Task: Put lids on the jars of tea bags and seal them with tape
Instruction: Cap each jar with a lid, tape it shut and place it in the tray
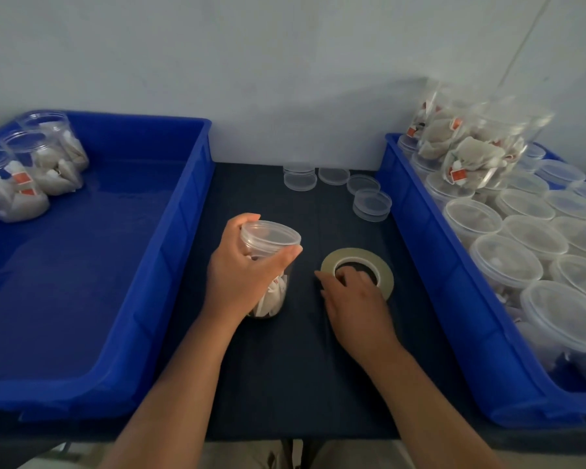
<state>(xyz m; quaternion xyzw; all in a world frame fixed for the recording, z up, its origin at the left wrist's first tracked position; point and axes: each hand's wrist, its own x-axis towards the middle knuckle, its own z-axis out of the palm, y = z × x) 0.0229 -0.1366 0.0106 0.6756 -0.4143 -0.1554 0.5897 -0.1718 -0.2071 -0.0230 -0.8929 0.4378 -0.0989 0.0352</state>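
Head view, going left to right: a blue bin [170, 265] holds three lidded jars of tea bags [38, 170] in its far left corner. On the dark cloth [285, 367] between the bins, my left hand [241, 275] grips a jar [274, 299] upright, fingers and thumb curled round its top just under the lid [271, 231] (already on). Just right of it the tape roll [357, 270] lies flat; my right hand [356, 306] rests on its near edge, fingers curled into the core, forefinger stretched left. Loose lids [335, 184] sit farther back. The right bin [433, 272] is packed with capped jars [508, 262]
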